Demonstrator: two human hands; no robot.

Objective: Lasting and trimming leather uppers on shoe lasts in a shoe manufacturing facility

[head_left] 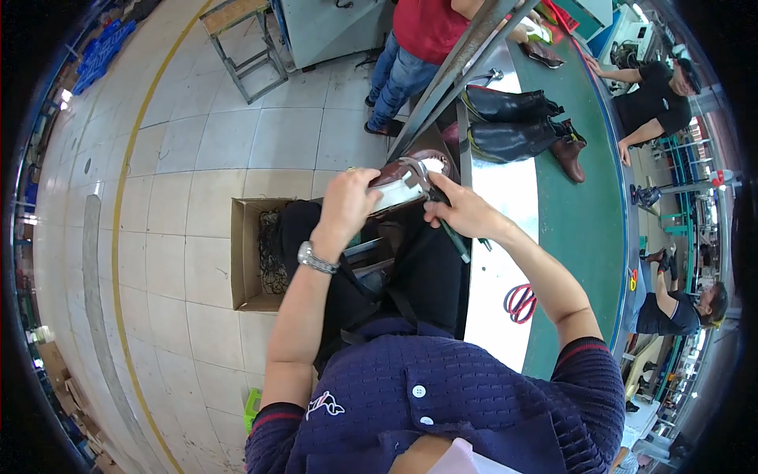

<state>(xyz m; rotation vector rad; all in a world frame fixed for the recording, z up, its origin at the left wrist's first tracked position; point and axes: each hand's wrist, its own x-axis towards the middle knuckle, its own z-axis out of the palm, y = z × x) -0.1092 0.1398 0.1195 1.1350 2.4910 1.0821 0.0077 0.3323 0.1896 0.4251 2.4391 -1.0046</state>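
Note:
A brown leather shoe (399, 186) with a pale underside is held over my lap, between my two hands. My left hand (347, 201) grips its left end, fingers wrapped round the leather; a metal watch sits on that wrist. In my right hand (467, 210) is a pair of pliers (452, 239) with dark green handles pointing down toward me. The grey metal head of the pliers lies against the shoe's upper edge near the pale underside. My fingers partly hide where the jaws meet the leather.
On the right runs a green-topped workbench (580, 261) with black boots (513, 138), a brown boot (568, 156) and red-and-dark loops (519, 303). A slanting metal post (442, 99) rises ahead. Left of my legs stands a cardboard box (241, 272). Other people work nearby.

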